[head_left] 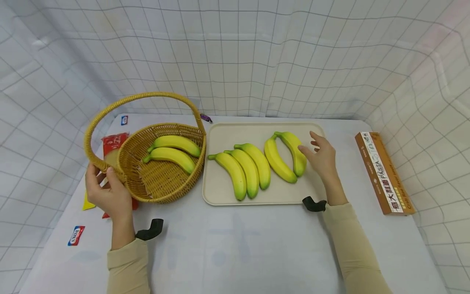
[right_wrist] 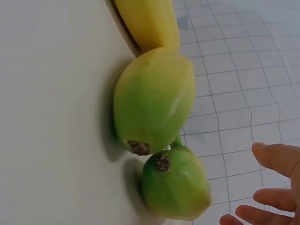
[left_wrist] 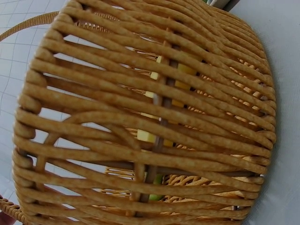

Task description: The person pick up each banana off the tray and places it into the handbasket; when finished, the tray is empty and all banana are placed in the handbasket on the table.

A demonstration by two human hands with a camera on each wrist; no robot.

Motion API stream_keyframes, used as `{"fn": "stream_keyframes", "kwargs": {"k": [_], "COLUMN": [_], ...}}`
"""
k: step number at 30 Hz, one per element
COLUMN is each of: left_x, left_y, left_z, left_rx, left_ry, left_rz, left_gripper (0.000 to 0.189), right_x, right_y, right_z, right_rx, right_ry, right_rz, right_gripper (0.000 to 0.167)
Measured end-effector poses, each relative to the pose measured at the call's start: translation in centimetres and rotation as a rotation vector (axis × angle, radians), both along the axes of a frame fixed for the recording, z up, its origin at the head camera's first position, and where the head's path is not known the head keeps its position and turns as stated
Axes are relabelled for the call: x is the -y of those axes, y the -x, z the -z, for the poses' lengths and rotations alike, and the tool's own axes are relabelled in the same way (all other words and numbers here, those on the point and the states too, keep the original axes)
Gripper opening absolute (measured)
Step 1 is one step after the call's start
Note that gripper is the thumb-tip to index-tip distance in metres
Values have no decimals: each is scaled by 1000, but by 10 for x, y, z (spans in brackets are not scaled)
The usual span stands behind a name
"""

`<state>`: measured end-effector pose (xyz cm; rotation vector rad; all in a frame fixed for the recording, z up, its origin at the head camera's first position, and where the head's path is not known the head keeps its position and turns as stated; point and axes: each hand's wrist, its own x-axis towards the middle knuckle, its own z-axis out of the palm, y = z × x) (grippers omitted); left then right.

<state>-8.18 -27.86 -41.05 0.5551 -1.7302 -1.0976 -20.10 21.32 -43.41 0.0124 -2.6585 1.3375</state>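
My left hand (head_left: 111,192) grips the lower left end of the arched handle of a wicker basket (head_left: 161,200). Inside lie two yellow bananas (head_left: 170,157) with green tips. The woven side of the basket (left_wrist: 154,108) fills the left wrist view. Beside it, a beige tray (head_left: 220,132) carries more bananas: three close together (head_left: 247,171) toward the left, two (head_left: 280,159) toward the right. My right hand (head_left: 323,157) hovers at the rightmost banana (head_left: 295,149), thumb and fingers spread, holding nothing. In the right wrist view its fingers are apart from the nearest green-ended banana (right_wrist: 176,185).
A brown pasta box (head_left: 383,173) lies right of the tray. Red packaging (head_left: 115,141) sits behind and partly under the basket's left side. A small purple item (head_left: 206,118) lies between basket and tray at the back. Gridded white sheeting (head_left: 249,61) surrounds the table.
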Motion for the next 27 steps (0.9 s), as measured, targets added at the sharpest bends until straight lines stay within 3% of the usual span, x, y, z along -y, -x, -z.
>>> {"fn": "stream_keyframes", "kwargs": {"k": [10, 23, 27], "left_x": [1, 2, 1], "left_y": [2, 2, 2], "left_z": [1, 0, 1], "left_rx": [19, 16, 17], "left_ry": [-22, -15, -16], "left_rz": [-9, -2, 0], "left_gripper": [30, 31, 31], "right_x": [3, 7, 8], "right_y": [5, 9, 10], "right_z": [17, 24, 23], "right_rx": [107, 203, 202], "right_ry": [-104, -132, -132], "right_rz": [-27, -52, -8], "right_gripper": [67, 68, 64]}}
